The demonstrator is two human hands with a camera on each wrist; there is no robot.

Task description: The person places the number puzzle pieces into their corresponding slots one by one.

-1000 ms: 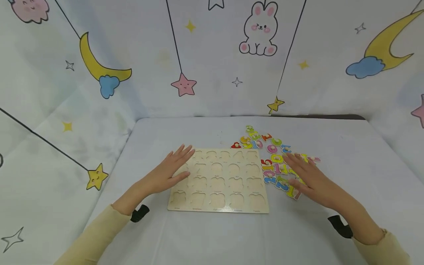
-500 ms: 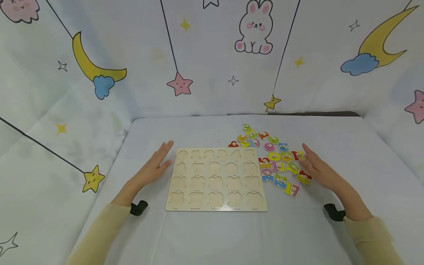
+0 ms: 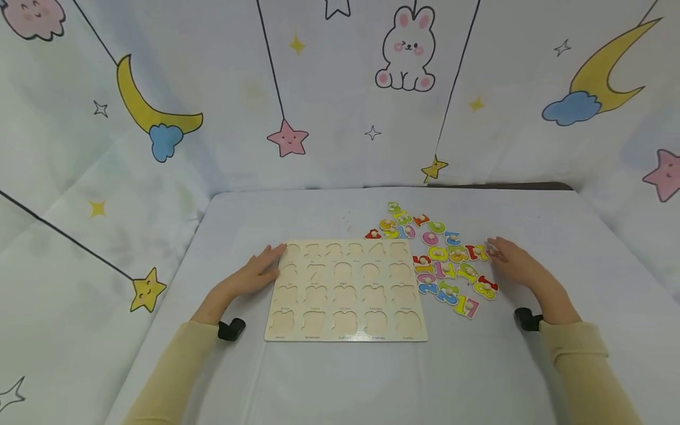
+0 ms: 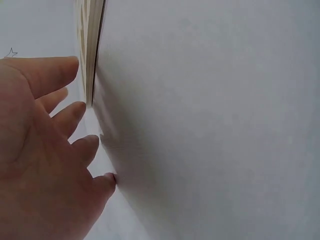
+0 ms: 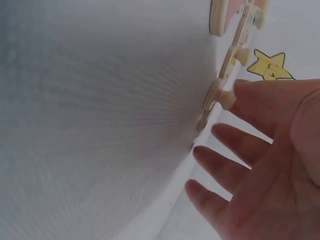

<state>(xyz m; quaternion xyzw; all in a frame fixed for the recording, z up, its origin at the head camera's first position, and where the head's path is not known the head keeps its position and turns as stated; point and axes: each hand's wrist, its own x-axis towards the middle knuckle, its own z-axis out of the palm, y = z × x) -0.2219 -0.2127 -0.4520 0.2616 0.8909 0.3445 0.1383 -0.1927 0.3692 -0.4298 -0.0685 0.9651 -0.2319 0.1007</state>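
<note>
A pale wooden number puzzle board [image 3: 346, 289] with rows of recesses lies flat in the head view. My left hand [image 3: 256, 274] is at its upper left edge, fingers loosely bent; in the left wrist view the thumb and fingers [image 4: 70, 117] are beside the board's edge [image 4: 92, 55], and whether they touch it is unclear. Knobbed number pieces [image 3: 438, 254] lie right of the board. By their right side is my right hand [image 3: 512, 262], fingers spread and slightly bent. In the right wrist view its thumb is close to a piece's wooden knob [image 5: 226, 99], with no grip visible.
A white cloth covers the table [image 3: 340, 383]. Behind and to the left hangs a white backdrop [image 3: 340, 88] printed with moons, stars and a rabbit. The red-topped piece [image 3: 373, 234] lies at the board's far edge. Each wrist wears a black camera mount [image 3: 231, 329].
My left hand drew back leftward off the board, then came in to its upper left edge. The right hand moved from above the number pieces to their right side and lowered.
</note>
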